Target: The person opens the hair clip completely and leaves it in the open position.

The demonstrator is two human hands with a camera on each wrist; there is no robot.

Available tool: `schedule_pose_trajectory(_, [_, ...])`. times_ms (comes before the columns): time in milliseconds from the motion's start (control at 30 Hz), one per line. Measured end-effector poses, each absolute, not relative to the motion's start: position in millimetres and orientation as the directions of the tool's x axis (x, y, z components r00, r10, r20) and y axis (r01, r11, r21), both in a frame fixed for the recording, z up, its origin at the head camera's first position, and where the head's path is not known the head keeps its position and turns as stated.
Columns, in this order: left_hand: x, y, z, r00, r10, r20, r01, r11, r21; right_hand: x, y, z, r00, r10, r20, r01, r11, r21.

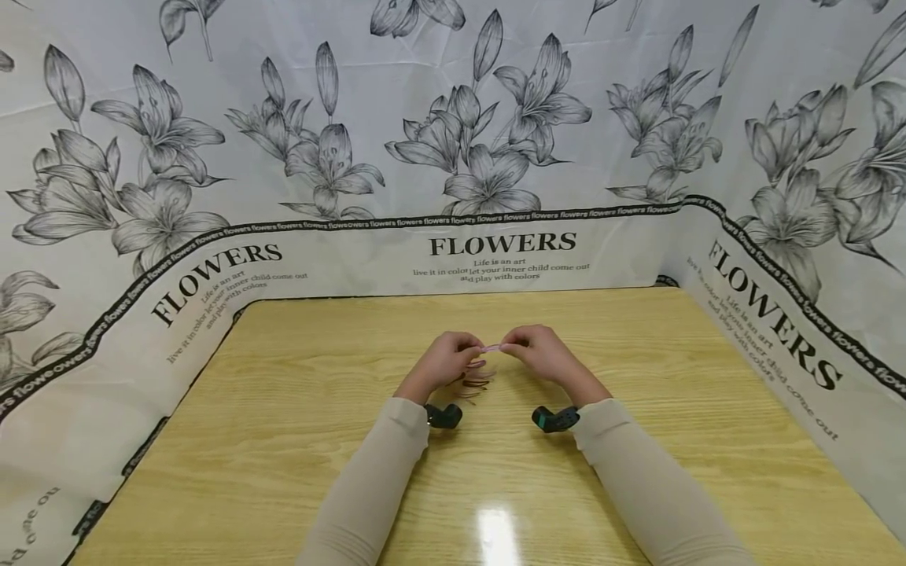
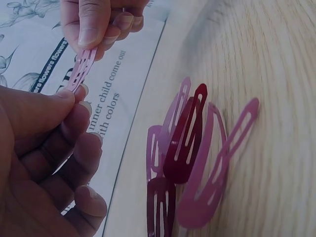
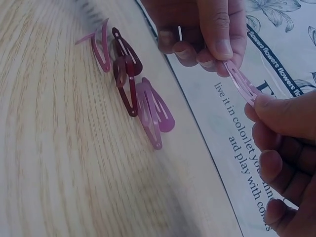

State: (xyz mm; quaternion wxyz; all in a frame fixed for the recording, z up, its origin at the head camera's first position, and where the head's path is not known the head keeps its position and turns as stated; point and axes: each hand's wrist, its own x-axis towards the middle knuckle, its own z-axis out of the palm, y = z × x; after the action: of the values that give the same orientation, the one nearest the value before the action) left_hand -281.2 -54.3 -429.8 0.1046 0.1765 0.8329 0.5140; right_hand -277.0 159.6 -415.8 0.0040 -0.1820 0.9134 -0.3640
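Note:
A light pink snap hair clip (image 2: 82, 69) is stretched between both hands above the table. My left hand (image 1: 444, 362) pinches one end of it between thumb and forefinger, and my right hand (image 1: 543, 352) pinches the other end the same way. In the right wrist view the slotted body of the hair clip (image 3: 242, 84) shows between the fingertips. Beneath and beside the left hand lies a loose group of several more hair clips. Among them are a dark red clip (image 2: 183, 143), a rose pink clip (image 2: 200, 202) and a mauve clip (image 3: 163, 116).
The hands are over a light wood-grain table (image 1: 318, 472). White fabric printed with flowers and lettering (image 1: 340, 259) stands around its back and sides. Each wrist wears a black camera band, the left band (image 1: 444, 417) and the right band (image 1: 555, 420).

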Motion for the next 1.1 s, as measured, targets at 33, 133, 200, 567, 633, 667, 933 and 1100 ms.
schedule_pose_trajectory(33, [-281.0, -55.4, -429.6, -0.917, 0.399, 0.013, 0.197, 0.424, 0.884, -277.3, 158.4, -416.2, -0.934, -0.334, 0.123, -0.327, 0.668, -0.669])
schedule_pose_trajectory(133, [-279.4, -58.6, -428.8, -0.917, 0.397, 0.031, 0.226, 0.456, 0.861, -278.1, 155.1, -417.6, -0.935, -0.335, 0.121, -0.326, 0.672, -0.665])
schedule_pose_trajectory(200, [-278.6, -60.9, -428.9, -0.917, 0.396, 0.036, 0.238, 0.474, 0.848, -278.2, 152.7, -418.1, -0.935, -0.334, 0.118, -0.323, 0.671, -0.668])
schedule_pose_trajectory(567, [-277.3, -73.7, -431.3, -0.927, 0.371, 0.045, 0.249, 0.523, 0.815, -278.0, 141.7, -417.4, -0.923, -0.365, 0.12, -0.346, 0.656, -0.671])
schedule_pose_trajectory(633, [-276.6, -75.3, -431.3, -0.929, 0.367, 0.05, 0.252, 0.526, 0.812, -278.3, 140.3, -418.3, -0.924, -0.365, 0.117, -0.343, 0.653, -0.675])
schedule_pose_trajectory(667, [-276.2, -75.8, -431.1, -0.93, 0.365, 0.052, 0.252, 0.526, 0.812, -278.5, 139.9, -418.8, -0.924, -0.363, 0.116, -0.341, 0.651, -0.678])
schedule_pose_trajectory(933, [-274.6, -77.0, -431.8, -0.934, 0.353, 0.046, 0.238, 0.52, 0.82, -277.3, 139.5, -421.6, -0.921, -0.368, 0.129, -0.352, 0.644, -0.679])
schedule_pose_trajectory(1100, [-272.1, -77.1, -432.1, -0.941, 0.337, 0.025, 0.208, 0.519, 0.829, -277.0, 138.1, -422.3, -0.918, -0.372, 0.138, -0.361, 0.638, -0.68])
